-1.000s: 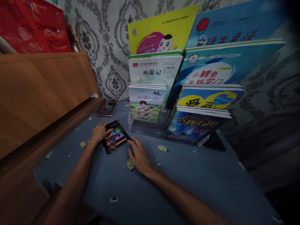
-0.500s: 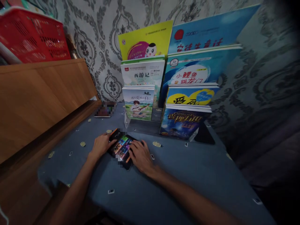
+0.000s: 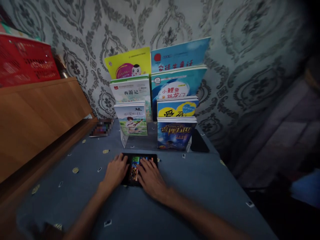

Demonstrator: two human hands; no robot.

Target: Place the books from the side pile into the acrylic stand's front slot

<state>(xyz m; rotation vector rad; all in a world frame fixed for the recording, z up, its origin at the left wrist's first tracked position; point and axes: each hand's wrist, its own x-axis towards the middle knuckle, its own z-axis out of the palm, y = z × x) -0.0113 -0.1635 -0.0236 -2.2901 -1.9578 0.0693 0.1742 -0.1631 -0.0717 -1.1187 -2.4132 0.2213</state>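
On the cloth in front of the book stand lies a flat black rectangular item [image 3: 135,168] with a grid of small colourful pictures; whether it is a tablet or a book I cannot tell. My left hand [image 3: 116,170] rests over its left end, fingers stretched along the edge. Across its right part lies my right hand [image 3: 151,176], fingers spread on the pictures. Both hands cover portions of the item. Just behind it, a clear stand [image 3: 128,141] holds a guitar-player book [image 3: 133,121] and a dark blue book [image 3: 175,135].
Taller books, such as a yellow book [image 3: 128,61] and a blue book [image 3: 182,53], stand in the back rows. A pixelated booklet [image 3: 101,128] lies at the back left. Left are a wooden cabinet [image 3: 37,113] and red basket [image 3: 27,61]. Patterned wallpaper [image 3: 170,26] rises behind.
The flat black item has turned from a slant to lie nearly square with the stand, with both hands still on it. The camera view has shifted, showing more wall.
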